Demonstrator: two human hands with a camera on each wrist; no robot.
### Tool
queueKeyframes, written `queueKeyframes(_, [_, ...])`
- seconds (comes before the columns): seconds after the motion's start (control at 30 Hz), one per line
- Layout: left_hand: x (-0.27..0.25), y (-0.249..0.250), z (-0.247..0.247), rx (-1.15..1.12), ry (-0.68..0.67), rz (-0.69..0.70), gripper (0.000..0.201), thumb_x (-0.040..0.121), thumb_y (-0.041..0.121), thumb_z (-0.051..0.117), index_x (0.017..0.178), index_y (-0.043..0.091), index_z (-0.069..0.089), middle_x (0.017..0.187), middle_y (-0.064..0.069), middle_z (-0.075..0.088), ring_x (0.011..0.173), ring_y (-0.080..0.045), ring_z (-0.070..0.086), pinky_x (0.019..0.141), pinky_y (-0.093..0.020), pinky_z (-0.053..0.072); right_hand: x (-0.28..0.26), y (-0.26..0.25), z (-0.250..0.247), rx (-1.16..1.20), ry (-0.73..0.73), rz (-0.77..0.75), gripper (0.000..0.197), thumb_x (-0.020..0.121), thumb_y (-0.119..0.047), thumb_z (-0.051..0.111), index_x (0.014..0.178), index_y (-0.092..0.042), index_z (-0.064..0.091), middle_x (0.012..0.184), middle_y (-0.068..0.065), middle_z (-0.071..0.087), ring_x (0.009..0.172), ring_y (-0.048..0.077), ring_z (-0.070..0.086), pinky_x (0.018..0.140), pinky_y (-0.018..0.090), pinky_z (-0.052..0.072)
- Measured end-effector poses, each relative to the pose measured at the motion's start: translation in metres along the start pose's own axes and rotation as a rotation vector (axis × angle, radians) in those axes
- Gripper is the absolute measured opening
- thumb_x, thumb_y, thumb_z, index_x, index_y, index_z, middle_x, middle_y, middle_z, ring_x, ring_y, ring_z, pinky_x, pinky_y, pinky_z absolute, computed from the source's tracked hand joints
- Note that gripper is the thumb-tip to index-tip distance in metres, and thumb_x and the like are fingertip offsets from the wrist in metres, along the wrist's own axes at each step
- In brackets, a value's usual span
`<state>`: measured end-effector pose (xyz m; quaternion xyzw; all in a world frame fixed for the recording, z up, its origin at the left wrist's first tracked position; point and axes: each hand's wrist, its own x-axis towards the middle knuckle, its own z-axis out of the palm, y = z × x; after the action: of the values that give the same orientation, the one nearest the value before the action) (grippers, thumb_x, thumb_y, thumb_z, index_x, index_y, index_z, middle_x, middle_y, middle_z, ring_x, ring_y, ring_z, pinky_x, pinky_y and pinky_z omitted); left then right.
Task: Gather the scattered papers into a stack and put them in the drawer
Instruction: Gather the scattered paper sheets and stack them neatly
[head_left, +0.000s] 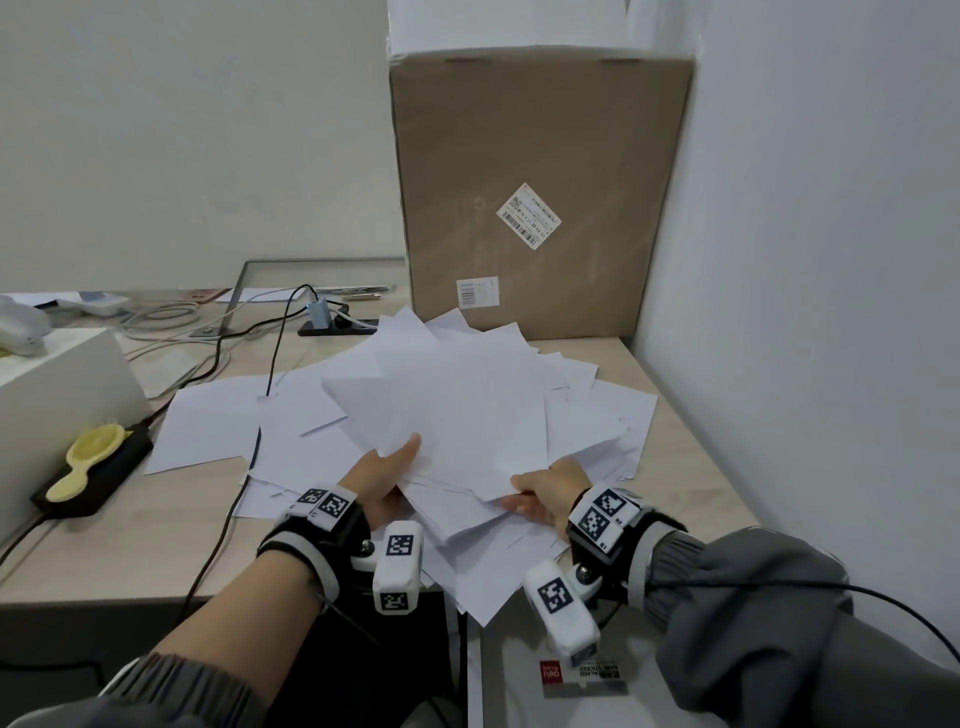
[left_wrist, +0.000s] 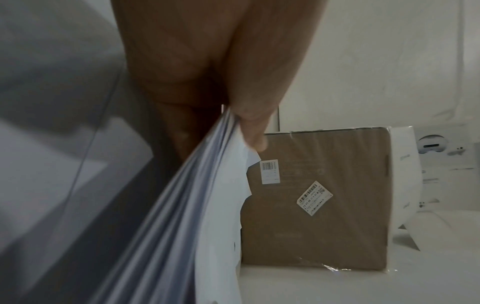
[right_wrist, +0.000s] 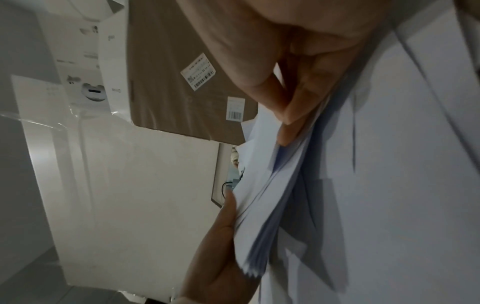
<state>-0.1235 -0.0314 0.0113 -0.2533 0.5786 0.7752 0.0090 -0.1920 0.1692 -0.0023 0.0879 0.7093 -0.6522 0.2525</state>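
Observation:
A loose bundle of white papers (head_left: 457, 426) is lifted above the desk near its front edge, fanned out unevenly. My left hand (head_left: 384, 478) grips the bundle's near left edge, thumb on top, fingers hidden beneath. My right hand (head_left: 545, 493) grips the near right edge the same way. The left wrist view shows my thumb (left_wrist: 249, 123) pinching the sheet edges (left_wrist: 182, 216). In the right wrist view my fingers (right_wrist: 298, 98) clamp the sheets (right_wrist: 280, 205). More papers (head_left: 208, 431) lie scattered on the desk (head_left: 130, 540) underneath. No drawer is visible.
A large cardboard box (head_left: 535, 197) stands against the wall behind the papers. Cables (head_left: 228, 353) cross the desk at left, by a yellow brush (head_left: 88, 457) on a black block and a white box (head_left: 62, 395). A wall (head_left: 805, 260) closes the right side.

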Motion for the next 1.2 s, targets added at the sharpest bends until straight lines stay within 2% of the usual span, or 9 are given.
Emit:
queueKeyframes(0.13, [0.000, -0.004, -0.001, 0.014, -0.008, 0.006, 0.029, 0.098, 0.008, 0.049, 0.126, 0.005, 0.050, 0.095, -0.013, 0.064, 0.080, -0.027, 0.063, 0.056, -0.039, 0.055, 0.004, 0.004, -0.002, -0.068, 0.015, -0.006, 0.018, 0.085, -0.013, 0.065, 0.092, 0.001, 0.055, 0.052, 0.007, 0.066, 0.041, 0.015, 0.059, 0.035, 0.018, 0.034])
queueKeyframes(0.23, [0.001, -0.005, -0.002, 0.002, 0.008, 0.017, 0.021, 0.098, 0.006, 0.048, 0.119, 0.008, 0.048, 0.092, -0.012, 0.062, 0.078, -0.027, 0.060, 0.063, -0.040, 0.048, 0.009, -0.004, -0.016, -0.032, 0.111, -0.041, 0.022, 0.086, -0.021, 0.064, 0.075, -0.004, 0.055, 0.054, 0.007, 0.059, 0.044, 0.016, 0.043, 0.035, 0.017, 0.025])
queueKeyframes(0.33, [0.004, -0.005, -0.009, 0.001, 0.027, 0.025, 0.021, 0.097, 0.009, 0.051, 0.118, 0.008, 0.049, 0.093, -0.013, 0.064, 0.080, -0.028, 0.062, 0.064, -0.041, 0.050, 0.015, -0.015, -0.037, -0.007, 0.203, -0.047, 0.029, 0.091, -0.009, 0.054, 0.063, -0.006, 0.047, 0.051, 0.008, 0.051, 0.042, 0.017, 0.036, 0.031, 0.014, 0.021])
queueKeyframes(0.47, [0.004, -0.003, -0.021, -0.049, 0.043, 0.034, 0.023, 0.097, 0.010, 0.052, 0.120, 0.006, 0.050, 0.097, -0.015, 0.064, 0.083, -0.031, 0.063, 0.068, -0.044, 0.050, 0.014, -0.026, -0.063, 0.025, 0.279, -0.054, 0.023, 0.093, -0.007, 0.050, 0.070, -0.006, 0.048, 0.034, -0.001, 0.055, 0.028, 0.011, 0.037, 0.042, 0.019, 0.026])
queueKeyframes(0.73, [0.001, -0.007, -0.030, -0.126, 0.098, 0.064, 0.034, 0.095, 0.003, 0.053, 0.128, 0.004, 0.049, 0.096, -0.014, 0.063, 0.081, -0.030, 0.062, 0.065, -0.040, 0.049, -0.008, -0.060, -0.075, 0.181, 0.544, -0.451, 0.016, 0.095, -0.010, 0.044, 0.080, -0.010, 0.051, 0.066, 0.006, 0.065, 0.037, 0.001, 0.057, 0.040, 0.013, 0.044])
queueKeyframes(0.83, [0.001, -0.007, -0.028, -0.116, 0.126, 0.068, 0.035, 0.092, 0.002, 0.058, 0.126, 0.003, 0.051, 0.094, -0.015, 0.064, 0.079, -0.030, 0.063, 0.064, -0.040, 0.051, -0.014, -0.072, -0.067, 0.428, 0.488, -0.520, 0.010, 0.095, -0.003, 0.042, 0.087, -0.003, 0.049, 0.069, 0.011, 0.061, 0.041, 0.004, 0.063, 0.042, 0.014, 0.049])
queueKeyframes(1.0, [-0.006, -0.007, -0.020, -0.142, 0.077, 0.061, 0.032, 0.089, 0.002, 0.061, 0.120, 0.005, 0.056, 0.101, -0.016, 0.067, 0.084, -0.031, 0.065, 0.067, -0.041, 0.053, -0.026, -0.067, -0.032, 0.609, 0.212, -0.370, 0.021, 0.093, 0.006, 0.033, 0.080, -0.003, 0.046, 0.076, 0.018, 0.061, 0.049, 0.015, 0.069, 0.042, 0.018, 0.052])
queueKeyframes(1.1, [-0.008, -0.006, -0.014, -0.166, 0.071, 0.057, 0.028, 0.094, 0.019, 0.058, 0.119, 0.005, 0.057, 0.108, -0.016, 0.067, 0.087, -0.030, 0.066, 0.066, -0.039, 0.053, -0.033, -0.053, -0.002, 0.578, 0.073, -0.243, 0.025, 0.095, 0.008, 0.028, 0.078, -0.002, 0.044, 0.073, 0.022, 0.063, 0.053, 0.020, 0.068, 0.045, 0.019, 0.052])
queueKeyframes(1.2, [-0.010, -0.004, -0.009, -0.121, 0.076, 0.028, 0.051, 0.093, 0.044, 0.053, 0.124, 0.004, 0.057, 0.116, -0.018, 0.067, 0.098, -0.033, 0.067, 0.067, -0.038, 0.055, -0.033, -0.036, 0.026, 0.499, 0.048, -0.128, 0.015, 0.094, 0.005, 0.030, 0.099, 0.003, 0.044, 0.051, 0.013, 0.066, 0.057, 0.022, 0.067, 0.048, 0.021, 0.052])
